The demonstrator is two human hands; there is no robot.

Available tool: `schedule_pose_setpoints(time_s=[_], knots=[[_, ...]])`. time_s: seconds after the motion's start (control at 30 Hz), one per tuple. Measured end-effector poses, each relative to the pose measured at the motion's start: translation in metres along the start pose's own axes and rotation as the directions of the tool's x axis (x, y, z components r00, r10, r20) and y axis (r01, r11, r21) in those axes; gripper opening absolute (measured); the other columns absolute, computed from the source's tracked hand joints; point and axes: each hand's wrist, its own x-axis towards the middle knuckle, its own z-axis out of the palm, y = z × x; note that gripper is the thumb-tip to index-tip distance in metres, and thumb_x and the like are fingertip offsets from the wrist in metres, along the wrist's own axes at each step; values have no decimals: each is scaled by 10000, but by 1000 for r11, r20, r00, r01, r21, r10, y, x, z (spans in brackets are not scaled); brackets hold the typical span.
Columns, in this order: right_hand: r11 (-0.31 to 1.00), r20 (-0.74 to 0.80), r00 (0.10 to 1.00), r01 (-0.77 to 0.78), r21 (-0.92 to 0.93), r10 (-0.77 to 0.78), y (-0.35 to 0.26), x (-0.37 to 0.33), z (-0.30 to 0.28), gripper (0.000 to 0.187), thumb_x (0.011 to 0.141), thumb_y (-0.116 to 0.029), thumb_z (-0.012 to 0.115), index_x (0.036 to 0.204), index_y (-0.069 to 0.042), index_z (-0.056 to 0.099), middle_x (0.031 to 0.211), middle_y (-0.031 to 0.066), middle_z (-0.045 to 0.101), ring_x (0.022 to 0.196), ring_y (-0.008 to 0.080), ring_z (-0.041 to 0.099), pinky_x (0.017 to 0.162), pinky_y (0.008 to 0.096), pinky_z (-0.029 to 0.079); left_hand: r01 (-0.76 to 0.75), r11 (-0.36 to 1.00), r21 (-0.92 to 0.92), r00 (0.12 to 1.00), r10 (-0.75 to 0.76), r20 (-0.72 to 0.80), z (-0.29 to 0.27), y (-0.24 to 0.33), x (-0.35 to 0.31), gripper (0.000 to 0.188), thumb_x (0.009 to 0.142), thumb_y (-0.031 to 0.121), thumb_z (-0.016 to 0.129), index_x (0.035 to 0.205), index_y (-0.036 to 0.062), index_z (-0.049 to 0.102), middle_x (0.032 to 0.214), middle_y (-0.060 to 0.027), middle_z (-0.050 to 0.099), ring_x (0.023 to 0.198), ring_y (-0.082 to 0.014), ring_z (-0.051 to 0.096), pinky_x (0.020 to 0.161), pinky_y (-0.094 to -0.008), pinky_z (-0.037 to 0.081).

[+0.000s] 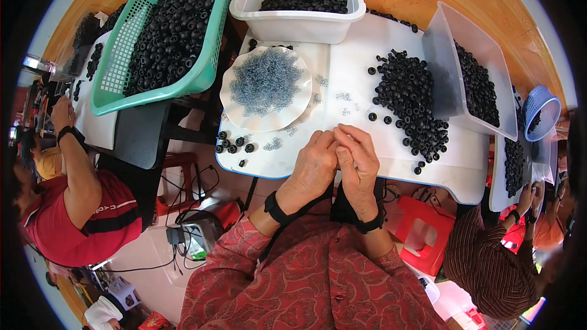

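My left hand (313, 165) and my right hand (359, 168) meet over the near edge of the white table (345, 140). Their fingertips are pinched together, and whatever they hold is hidden by the fingers. Ahead and to the left lies a white wavy-rimmed plate (229, 93), heaped with small clear blue-grey pieces (266, 79). Some of these clear pieces lie loose beside it. On the right side spreads a pile of black ring-like parts (403, 88). Several more black parts (231, 146) sit at the table's near left corner.
A white tub (293, 27) of black parts stands at the back, a tilted translucent bin (489, 113) at the right. A green basket (101, 88) full of black parts is at the left. People (85, 220) work on both sides. A red stool (425, 232) stands below.
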Motion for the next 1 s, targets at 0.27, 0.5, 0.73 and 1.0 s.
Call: schedule_pose_setpoints(time_s=[0.27,0.5,0.73,1.0], knots=[[994,43,994,-104,-23,105,-1,-1,3,277,1001,-178,587,1168,0,718,1173,155,703,942,249,605,870,329,488,-18,1000,-5,1000,18,-11,2,-2,-2,170,708,-12,692,877,-27,674,889,-174,611,818,-367,607,658,-445,526],[988,27,989,-143,50,142,10,-3,4,255,1006,-136,565,1160,17,699,1095,145,716,947,226,614,852,321,493,-10,999,48,1000,11,-23,5,-3,-2,252,692,-45,680,943,-28,669,878,-154,610,805,-353,611,651,-426,531],[929,-63,927,-366,47,369,12,-9,-10,104,900,34,670,994,11,632,858,71,670,748,105,642,667,240,521,8,1000,-28,994,-11,-104,8,-8,-2,239,741,-72,685,974,-19,678,853,-147,602,774,-349,624,655,-415,531],[850,55,850,-526,34,524,16,0,-15,95,845,1,746,878,26,661,786,65,713,695,93,659,627,237,539,77,982,-174,997,-79,-8,-4,-14,2,231,757,-97,675,976,-25,686,847,-156,607,756,-347,644,657,-404,529]])
